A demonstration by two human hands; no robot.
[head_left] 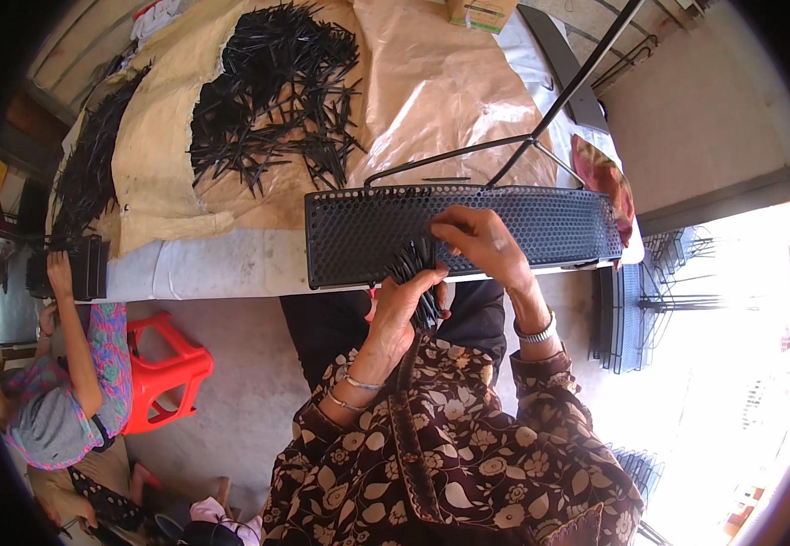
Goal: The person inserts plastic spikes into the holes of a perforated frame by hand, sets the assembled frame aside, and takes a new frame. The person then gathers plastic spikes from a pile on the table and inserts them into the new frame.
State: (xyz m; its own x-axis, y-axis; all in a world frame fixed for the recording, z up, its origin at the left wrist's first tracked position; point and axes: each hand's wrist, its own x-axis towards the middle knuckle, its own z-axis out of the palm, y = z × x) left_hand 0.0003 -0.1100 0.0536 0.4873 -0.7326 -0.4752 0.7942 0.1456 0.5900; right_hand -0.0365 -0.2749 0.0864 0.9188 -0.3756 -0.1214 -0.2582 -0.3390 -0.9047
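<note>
A bundle of thin black pointed strips (410, 264) is gripped in my left hand (395, 314), its fingers wrapped round the middle. The strips fan out above and below that grip. Just above and to the right of the bundle, my right hand (491, 244) is closed in a pinch; whatever is between its fingertips is too small or hidden to make out. Behind both hands stands a long black perforated metal panel (541, 218) at the table's front edge. Small dark strip ends show along the panel's upper left holes.
Brown paper (431, 82) covers the table, with a heap of loose black strips (272, 91) on it. A black metal rod (577, 82) slants up from the panel. Leftward, a co-worker (58, 391) sits near a red plastic stool (172, 373). More perforated panels (627, 314) stand at right.
</note>
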